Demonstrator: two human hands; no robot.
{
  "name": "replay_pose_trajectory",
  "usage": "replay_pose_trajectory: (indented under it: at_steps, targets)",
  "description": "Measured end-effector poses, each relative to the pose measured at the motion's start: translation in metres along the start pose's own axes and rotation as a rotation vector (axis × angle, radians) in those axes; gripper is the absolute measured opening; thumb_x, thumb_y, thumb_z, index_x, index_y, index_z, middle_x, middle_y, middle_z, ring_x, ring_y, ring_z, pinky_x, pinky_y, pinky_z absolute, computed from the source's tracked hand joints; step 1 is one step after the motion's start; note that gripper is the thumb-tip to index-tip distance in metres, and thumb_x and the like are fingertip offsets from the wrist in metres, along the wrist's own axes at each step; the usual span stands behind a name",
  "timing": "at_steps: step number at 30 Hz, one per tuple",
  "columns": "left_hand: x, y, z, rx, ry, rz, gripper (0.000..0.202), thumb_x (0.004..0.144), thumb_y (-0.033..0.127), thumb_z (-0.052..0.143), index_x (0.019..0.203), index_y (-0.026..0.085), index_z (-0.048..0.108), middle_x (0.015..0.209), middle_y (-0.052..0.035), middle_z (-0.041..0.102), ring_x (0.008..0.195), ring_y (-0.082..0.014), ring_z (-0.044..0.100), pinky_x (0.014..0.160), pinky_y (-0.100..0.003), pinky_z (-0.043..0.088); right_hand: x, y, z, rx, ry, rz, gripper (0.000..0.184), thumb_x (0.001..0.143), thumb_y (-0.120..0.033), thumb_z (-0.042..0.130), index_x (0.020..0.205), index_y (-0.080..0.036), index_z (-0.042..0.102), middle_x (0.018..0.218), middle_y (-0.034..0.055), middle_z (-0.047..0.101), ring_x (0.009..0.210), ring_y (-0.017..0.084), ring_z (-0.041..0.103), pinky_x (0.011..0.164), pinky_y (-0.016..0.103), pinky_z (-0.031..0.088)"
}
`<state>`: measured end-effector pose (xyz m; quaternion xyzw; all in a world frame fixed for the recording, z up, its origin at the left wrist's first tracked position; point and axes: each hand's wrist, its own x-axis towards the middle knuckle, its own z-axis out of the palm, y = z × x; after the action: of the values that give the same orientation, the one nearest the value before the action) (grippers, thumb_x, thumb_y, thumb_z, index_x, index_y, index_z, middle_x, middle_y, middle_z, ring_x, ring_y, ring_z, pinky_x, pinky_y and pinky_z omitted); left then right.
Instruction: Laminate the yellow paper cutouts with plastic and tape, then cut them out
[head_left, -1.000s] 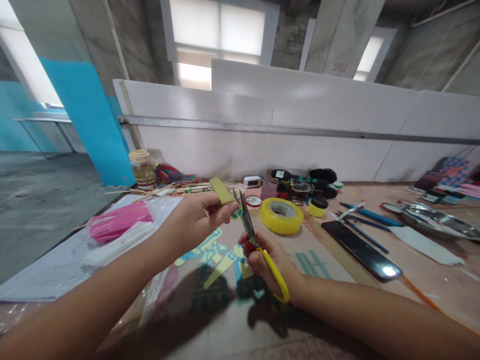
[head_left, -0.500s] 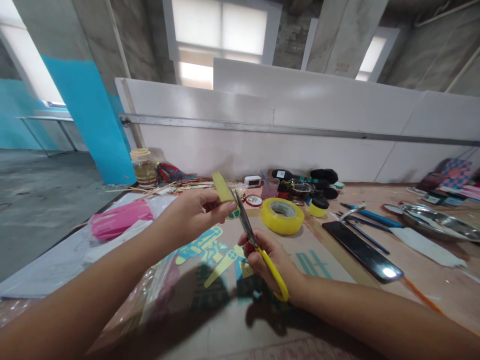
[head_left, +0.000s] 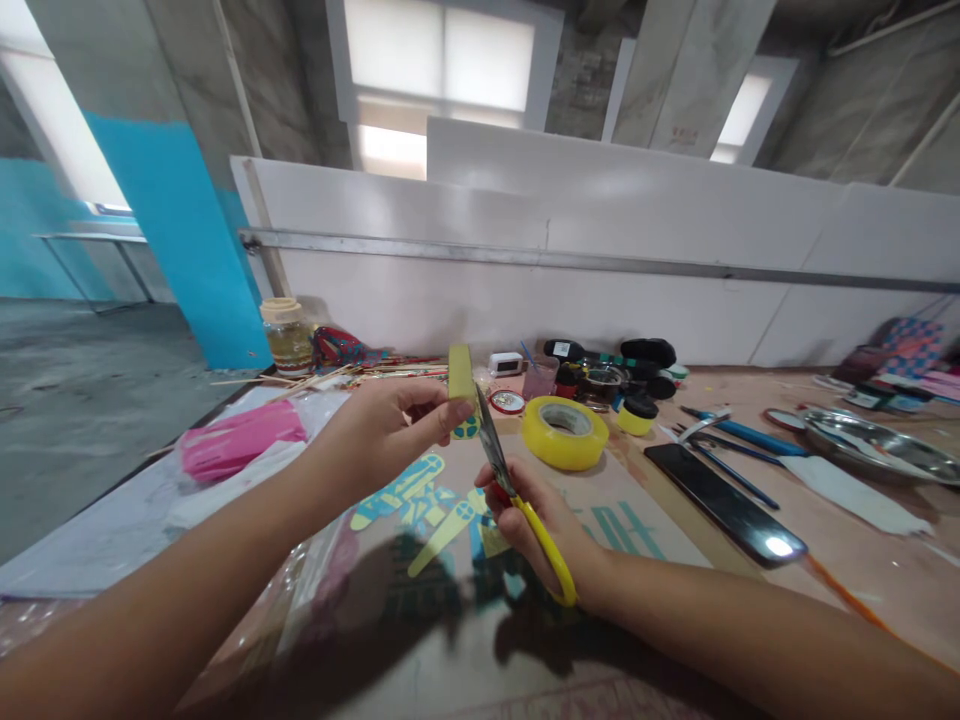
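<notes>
Between the thumb and fingers of my left hand (head_left: pixel 409 420) is a small yellow-green strip (head_left: pixel 460 371), held upright; whether it is paper or another sheet I cannot tell. My right hand (head_left: pixel 544 520) grips yellow-handled scissors (head_left: pixel 551 550), blades pointing up and away. The blade tips lie right beside the strip's right edge, close to my left thumb. Below both hands, a sheet (head_left: pixel 630 610) bears teal lettering and cut yellow and blue shapes (head_left: pixel 457 525). My right hand hides part of these.
A roll of yellow tape (head_left: pixel 564 433) lies just beyond my right hand. Farther right are a black phone (head_left: pixel 724 500) and a metal dish (head_left: pixel 885 445). A pink packet (head_left: pixel 241 438) lies left; a lidded jar (head_left: pixel 286 335) and paint pots (head_left: pixel 636 413) stand toward the white partition.
The strip has turned from leaning left to nearly upright and shifted slightly right in my left hand. My right hand and the scissors have hardly moved.
</notes>
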<state>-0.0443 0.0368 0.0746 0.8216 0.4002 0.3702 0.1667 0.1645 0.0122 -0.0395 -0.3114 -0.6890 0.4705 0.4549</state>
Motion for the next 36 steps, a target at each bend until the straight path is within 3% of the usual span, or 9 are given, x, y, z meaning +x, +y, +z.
replay_pose_trajectory:
  at_steps: [10, 36]
  targets:
    - [0.000, 0.000, 0.009, 0.007, -0.018, 0.022, 0.042, 0.093, 0.043, 0.054, 0.059, 0.019, 0.060, 0.051, 0.0041, 0.051, 0.050, -0.0110, 0.043, 0.048, -0.023, 0.031, 0.000, -0.008, -0.001, 0.018, -0.015, 0.001, 0.063, 0.082, -0.079, 0.060, 0.107, -0.022, 0.054, 0.079, -0.0034, 0.043, 0.064, 0.011, 0.037, 0.055, 0.023, 0.031]
    - [0.002, -0.002, 0.010, -0.069, -0.030, 0.013, 0.042, 0.093, 0.041, 0.053, 0.059, 0.018, 0.060, 0.051, 0.0059, 0.045, 0.049, -0.0092, 0.040, 0.047, -0.022, 0.029, 0.000, 0.007, 0.001, 0.159, 0.020, 0.038, 0.059, 0.077, -0.073, 0.072, 0.102, -0.021, 0.058, 0.074, -0.0054, 0.041, 0.055, 0.007, 0.027, 0.045, 0.020, 0.022]
